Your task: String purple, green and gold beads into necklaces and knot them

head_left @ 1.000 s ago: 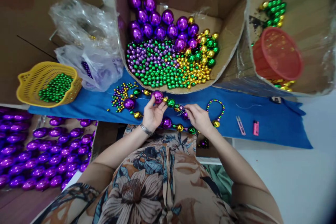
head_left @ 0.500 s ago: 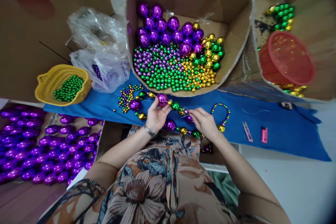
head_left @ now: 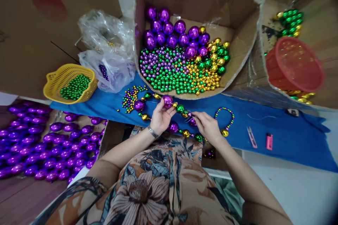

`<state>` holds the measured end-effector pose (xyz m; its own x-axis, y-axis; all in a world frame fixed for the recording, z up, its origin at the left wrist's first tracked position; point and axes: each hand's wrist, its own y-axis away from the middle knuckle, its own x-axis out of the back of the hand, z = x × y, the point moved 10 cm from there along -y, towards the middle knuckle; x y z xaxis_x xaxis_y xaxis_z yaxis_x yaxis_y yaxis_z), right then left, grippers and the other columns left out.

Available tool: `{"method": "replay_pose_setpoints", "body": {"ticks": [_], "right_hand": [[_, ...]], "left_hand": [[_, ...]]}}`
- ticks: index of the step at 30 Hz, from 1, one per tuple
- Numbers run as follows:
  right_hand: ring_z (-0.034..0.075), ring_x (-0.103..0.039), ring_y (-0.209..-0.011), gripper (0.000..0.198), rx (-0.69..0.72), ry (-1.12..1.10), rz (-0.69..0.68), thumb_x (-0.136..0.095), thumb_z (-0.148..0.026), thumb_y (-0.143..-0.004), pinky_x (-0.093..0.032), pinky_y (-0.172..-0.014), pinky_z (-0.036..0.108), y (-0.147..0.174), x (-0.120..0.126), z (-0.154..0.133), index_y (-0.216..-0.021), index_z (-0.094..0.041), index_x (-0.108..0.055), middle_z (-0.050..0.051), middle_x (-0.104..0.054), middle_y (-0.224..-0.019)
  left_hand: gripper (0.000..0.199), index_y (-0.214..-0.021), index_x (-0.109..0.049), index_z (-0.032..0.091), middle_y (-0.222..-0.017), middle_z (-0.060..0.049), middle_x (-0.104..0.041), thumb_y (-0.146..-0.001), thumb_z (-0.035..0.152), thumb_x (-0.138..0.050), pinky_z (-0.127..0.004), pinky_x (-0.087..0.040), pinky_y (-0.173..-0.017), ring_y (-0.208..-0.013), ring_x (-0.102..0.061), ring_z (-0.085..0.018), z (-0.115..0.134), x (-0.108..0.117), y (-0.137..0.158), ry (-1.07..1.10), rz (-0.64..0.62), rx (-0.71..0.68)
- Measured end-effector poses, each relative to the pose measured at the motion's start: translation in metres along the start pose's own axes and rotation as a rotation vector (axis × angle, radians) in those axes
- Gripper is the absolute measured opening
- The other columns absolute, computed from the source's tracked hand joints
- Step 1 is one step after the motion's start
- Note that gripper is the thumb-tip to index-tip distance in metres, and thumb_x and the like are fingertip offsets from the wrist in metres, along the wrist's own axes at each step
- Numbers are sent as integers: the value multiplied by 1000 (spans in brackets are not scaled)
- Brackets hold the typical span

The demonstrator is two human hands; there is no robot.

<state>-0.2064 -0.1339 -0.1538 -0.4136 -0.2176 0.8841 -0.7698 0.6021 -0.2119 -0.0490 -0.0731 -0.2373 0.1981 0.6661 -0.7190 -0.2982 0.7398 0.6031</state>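
A bead necklace (head_left: 180,108) of large purple, green and gold beads lies in a loop over the blue cloth (head_left: 237,119). My left hand (head_left: 161,116) is closed on it, with the fingers round a large purple bead (head_left: 167,101). To the right, my right hand (head_left: 207,124) pinches the strand close to a small purple bead, where thin clear thread ends stick out. Exactly what lies between those fingertips is too small to tell. The lower part of the loop, with another large purple bead (head_left: 173,127), passes below both hands.
Beyond the hands stands a cardboard box (head_left: 232,5) of loose beads. A yellow basket (head_left: 50,88) of green beads is at left, near small loose beads (head_left: 129,100). At right lie a small bead ring (head_left: 232,117), thread snips (head_left: 252,137) and a pink lighter (head_left: 269,141).
The whole scene has shifted slightly right in view as the head turned. Both hands keep their hold on the necklace with almost no change.
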Motion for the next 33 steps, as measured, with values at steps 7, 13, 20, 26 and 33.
{"method": "replay_pose_setpoints", "body": {"ticks": [7,13,20,26,33], "right_hand": [[17,-64,-93,37,-5,104,-96,-37,-38,-101,-51,-71,27,-34,3,-26,-123,-20,-60,10,-63,-112],[17,-61,-87,41,77,363,-262,-31,-41,-102,-39,-62,28,-87,-9,-63,-116,-22,-64,8,-65,-111],[19,-59,-82,40,152,458,-432,-27,-32,-102,-30,-59,30,-108,-25,-83,-114,-17,-61,12,-63,-106],[15,-56,-75,43,165,403,-464,-26,-41,-102,-24,-57,27,-120,-23,-82,-117,-18,-60,10,-61,-113],[12,-57,-75,42,160,154,-244,-25,-38,-102,-29,-56,25,-129,-8,-92,-112,-15,-58,7,-66,-105]], "left_hand": [[18,-86,-63,18,-92,-6,-73,-83,35,-69,-39,-52,-90,-95,-71,-25,2,-4,1,15,-43,-25],[11,-87,-63,19,-87,-2,-73,-83,27,-69,-37,-53,-87,-81,-70,-18,7,-11,3,42,-81,-64],[13,-79,-60,20,-80,1,-70,-80,24,-72,-35,-52,-82,-75,-68,-16,13,-15,6,53,-87,-114],[13,-82,-62,20,-83,0,-70,-79,28,-73,-37,-52,-85,-79,-68,-17,16,-15,3,29,-119,-138],[30,-85,-57,21,-84,4,-68,-69,29,-82,-31,-49,-79,-74,-66,-14,18,-13,4,-31,-91,-198]]}}
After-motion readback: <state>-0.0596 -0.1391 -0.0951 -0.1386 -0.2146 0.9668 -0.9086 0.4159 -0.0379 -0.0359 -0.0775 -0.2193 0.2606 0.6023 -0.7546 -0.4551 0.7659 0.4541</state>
